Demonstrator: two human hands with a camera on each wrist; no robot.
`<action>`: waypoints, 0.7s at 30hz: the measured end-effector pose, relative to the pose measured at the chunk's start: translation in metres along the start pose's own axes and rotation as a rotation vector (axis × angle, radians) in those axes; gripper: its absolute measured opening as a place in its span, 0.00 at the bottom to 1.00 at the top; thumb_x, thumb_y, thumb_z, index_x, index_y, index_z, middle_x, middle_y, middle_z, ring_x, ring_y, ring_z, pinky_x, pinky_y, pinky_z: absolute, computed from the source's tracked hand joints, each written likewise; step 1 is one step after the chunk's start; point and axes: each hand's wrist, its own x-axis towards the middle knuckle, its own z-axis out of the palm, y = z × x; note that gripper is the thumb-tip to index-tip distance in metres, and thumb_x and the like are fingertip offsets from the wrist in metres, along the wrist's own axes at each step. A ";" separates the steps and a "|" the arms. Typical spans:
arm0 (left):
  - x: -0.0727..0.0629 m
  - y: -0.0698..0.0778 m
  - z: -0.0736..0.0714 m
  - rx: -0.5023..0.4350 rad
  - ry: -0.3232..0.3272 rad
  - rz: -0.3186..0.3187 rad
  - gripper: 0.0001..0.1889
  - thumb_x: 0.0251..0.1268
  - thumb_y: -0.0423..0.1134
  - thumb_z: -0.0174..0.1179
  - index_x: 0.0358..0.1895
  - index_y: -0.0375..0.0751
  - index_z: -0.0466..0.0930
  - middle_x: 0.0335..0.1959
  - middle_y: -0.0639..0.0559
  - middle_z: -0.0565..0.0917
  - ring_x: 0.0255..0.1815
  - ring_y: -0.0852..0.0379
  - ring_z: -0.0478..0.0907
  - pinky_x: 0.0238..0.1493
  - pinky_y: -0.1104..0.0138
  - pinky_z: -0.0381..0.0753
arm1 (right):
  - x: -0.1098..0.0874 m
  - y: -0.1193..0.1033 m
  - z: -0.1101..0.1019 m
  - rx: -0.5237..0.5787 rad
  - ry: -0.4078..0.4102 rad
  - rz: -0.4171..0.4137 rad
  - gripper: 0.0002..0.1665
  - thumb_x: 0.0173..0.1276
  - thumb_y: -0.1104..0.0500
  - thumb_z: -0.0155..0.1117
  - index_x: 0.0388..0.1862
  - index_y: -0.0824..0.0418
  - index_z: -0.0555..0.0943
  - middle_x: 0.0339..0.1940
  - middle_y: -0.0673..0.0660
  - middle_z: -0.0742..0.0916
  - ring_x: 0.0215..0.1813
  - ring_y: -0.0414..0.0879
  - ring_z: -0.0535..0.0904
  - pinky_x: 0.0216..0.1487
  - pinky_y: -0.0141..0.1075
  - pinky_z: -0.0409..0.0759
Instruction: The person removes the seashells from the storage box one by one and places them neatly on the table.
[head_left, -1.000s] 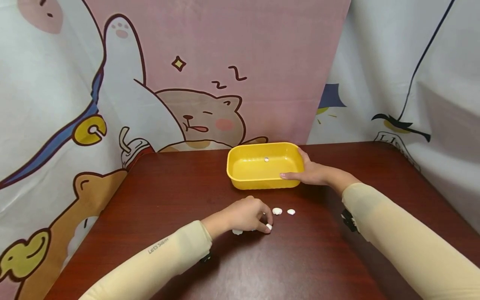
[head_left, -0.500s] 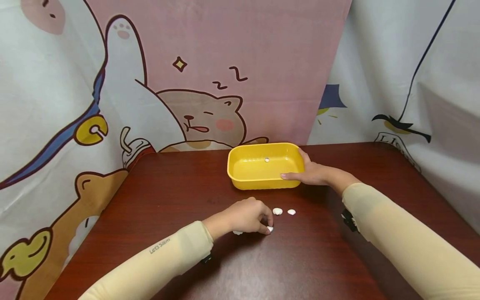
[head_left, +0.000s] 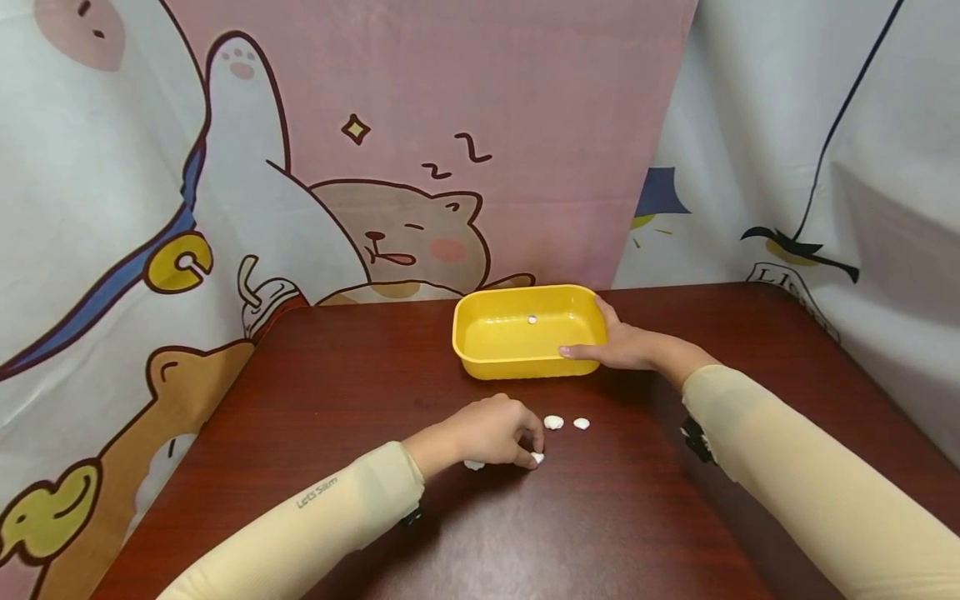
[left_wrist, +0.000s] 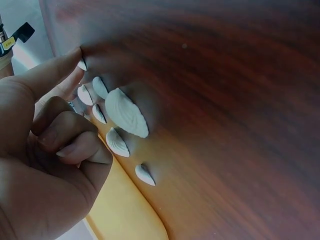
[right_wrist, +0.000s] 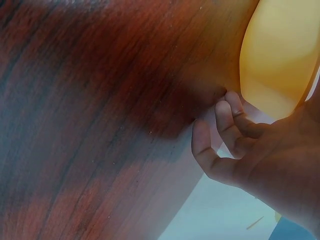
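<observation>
In the head view my left hand (head_left: 491, 429) is low over the table, thumb and index finger pinching a small white seashell (head_left: 537, 458) at the tabletop. The left wrist view shows its other fingers curled in, beside several white ridged shells, one large shell (left_wrist: 126, 113) among them. Some of these are hidden behind the hand in the head view. My right hand (head_left: 626, 342) holds the right end of a yellow plastic basin (head_left: 506, 367), thumb across the front rim. In the right wrist view several fingertips (right_wrist: 201, 132) bend down beside the basin. One small shell (head_left: 532, 320) lies inside the basin.
Two shells lie side by side in front of the basin: a rounder shell (head_left: 553, 422) and a smaller shell (head_left: 581, 423). Another shell (head_left: 474, 464) shows under the left hand. The dark red-brown table (head_left: 600, 533) ends at a cartoon-printed curtain (head_left: 570, 150).
Both hands stay nearly in place. The pinched shell at the left fingertips has tilted and shifted slightly. The basin and the loose shells have not moved.
</observation>
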 end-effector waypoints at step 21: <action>0.033 -0.016 -0.073 -0.201 0.107 0.038 0.13 0.67 0.45 0.75 0.49 0.43 0.91 0.20 0.56 0.77 0.22 0.63 0.69 0.29 0.71 0.70 | -0.001 -0.001 0.002 0.018 0.003 -0.025 0.84 0.64 0.20 0.66 0.86 0.56 0.19 0.83 0.77 0.54 0.79 0.71 0.63 0.82 0.68 0.58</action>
